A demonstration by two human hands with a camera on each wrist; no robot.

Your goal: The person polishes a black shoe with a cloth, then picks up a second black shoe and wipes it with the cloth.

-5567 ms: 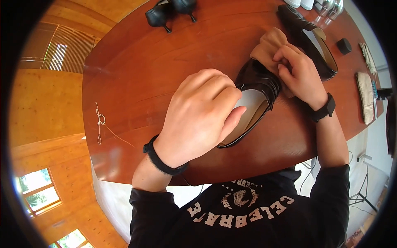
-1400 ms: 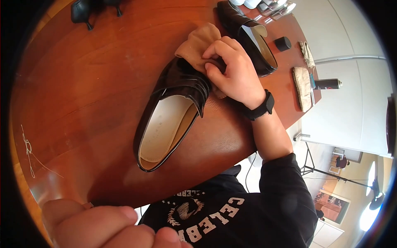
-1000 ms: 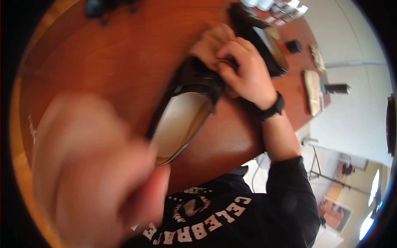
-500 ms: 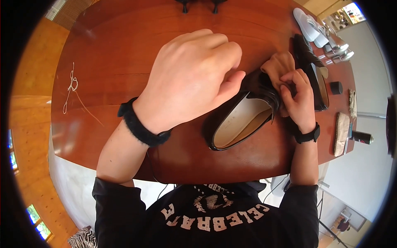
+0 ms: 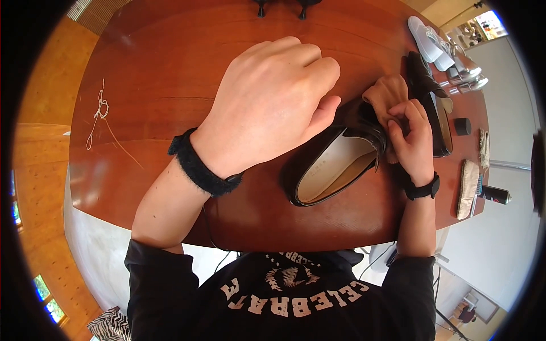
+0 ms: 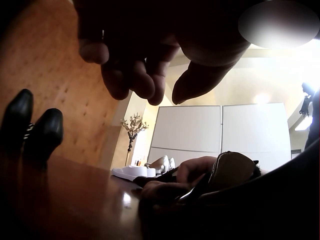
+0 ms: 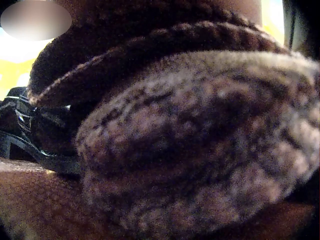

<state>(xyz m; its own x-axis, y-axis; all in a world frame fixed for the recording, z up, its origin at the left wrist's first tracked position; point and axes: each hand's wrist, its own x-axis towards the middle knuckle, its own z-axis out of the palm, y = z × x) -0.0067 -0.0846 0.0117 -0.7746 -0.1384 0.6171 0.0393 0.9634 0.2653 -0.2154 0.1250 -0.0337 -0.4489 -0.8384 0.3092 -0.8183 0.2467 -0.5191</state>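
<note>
My right hand [image 5: 414,139] grips a soft brown polishing cloth [image 5: 387,94] with thumb and curled fingers, at the toe of a dark leather loafer [image 5: 335,170]. A fleecy surface with a stitched edge [image 7: 200,145] fills most of the right wrist view, the shoe's dark leather at left. My left hand [image 5: 270,105] hovers over the table left of the loafer, its back to the head camera. In the left wrist view its fingers [image 6: 142,85] hang loosely bent with nothing between them. The second loafer [image 5: 442,125] lies just beyond my right hand.
White sneakers [image 5: 424,40] and silver shoes [image 5: 466,74] stand at the far right. Near the right edge are a black round pot [image 5: 462,126], a beige pad [image 5: 468,188] and a spray can [image 5: 496,194]. A knotted string [image 5: 101,109] lies left; black heels [image 6: 47,132] stand at the back.
The head view has swung and settled. My left hand has risen from low by the camera to over the table. My right hand stays with the cloth at the loafer's toe.
</note>
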